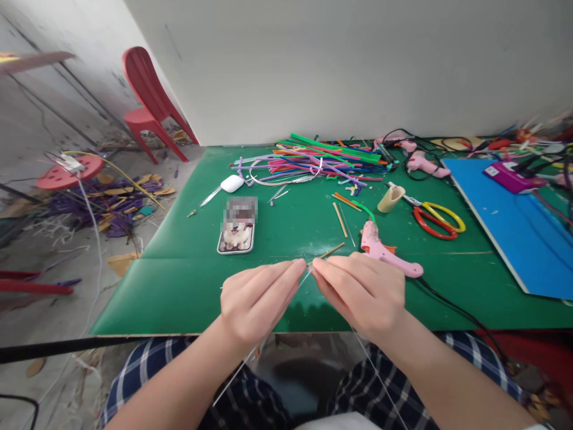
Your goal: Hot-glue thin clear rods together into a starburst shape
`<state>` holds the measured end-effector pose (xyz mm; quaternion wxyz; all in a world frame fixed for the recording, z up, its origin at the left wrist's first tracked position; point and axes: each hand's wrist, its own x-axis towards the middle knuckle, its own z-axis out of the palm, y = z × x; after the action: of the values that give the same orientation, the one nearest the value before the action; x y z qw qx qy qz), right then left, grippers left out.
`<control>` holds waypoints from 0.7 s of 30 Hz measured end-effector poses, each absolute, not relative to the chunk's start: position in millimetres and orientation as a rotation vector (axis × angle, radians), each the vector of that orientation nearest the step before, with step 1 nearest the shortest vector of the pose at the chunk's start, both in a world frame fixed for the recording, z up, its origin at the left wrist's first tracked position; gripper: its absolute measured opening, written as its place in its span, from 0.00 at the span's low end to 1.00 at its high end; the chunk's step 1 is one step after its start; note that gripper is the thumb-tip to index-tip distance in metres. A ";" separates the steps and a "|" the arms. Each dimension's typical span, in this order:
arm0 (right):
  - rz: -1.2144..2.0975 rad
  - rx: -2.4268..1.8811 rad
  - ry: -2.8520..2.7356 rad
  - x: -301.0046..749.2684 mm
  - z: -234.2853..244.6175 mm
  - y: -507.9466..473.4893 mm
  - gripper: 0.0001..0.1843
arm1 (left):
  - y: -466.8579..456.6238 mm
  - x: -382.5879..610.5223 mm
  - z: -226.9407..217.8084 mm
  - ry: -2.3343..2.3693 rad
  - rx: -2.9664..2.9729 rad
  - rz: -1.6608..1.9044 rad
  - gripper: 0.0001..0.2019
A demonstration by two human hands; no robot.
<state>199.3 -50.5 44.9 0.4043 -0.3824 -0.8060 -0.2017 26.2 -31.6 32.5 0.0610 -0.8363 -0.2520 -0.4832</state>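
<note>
My left hand (264, 298) and my right hand (362, 292) meet above the table's near edge, fingertips pinched close together. Between them runs a thin pale wire (305, 278); one length trails below the left hand, another below the right, down toward the lap. Just beyond the right fingertips a thin bamboo stick (332, 252) points up and to the right; whether it is held or lies on the table I cannot tell. Close to my right hand lies a pink glue gun (380, 251). Two more short sticks (340, 220) lie farther back.
Colourful pipe cleaners (308, 161) pile up along the back of the green table (179, 280). A phone (237, 236) and white earbud case (232, 183) lie left. At right are scissors (436, 221), a beige tube (391, 199) and a blue board (505, 227).
</note>
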 end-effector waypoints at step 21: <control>-0.500 -1.030 -1.996 203.6 45.5 -47.6 0.07 | -26.6 22.7 31.9 -0.871 -2.488 -1.391 0.14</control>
<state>203.6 -47.6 45.5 0.4080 -0.4088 -0.7919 -0.1985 22.7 -26.6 31.9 0.0806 -0.8321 -0.2912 -0.4651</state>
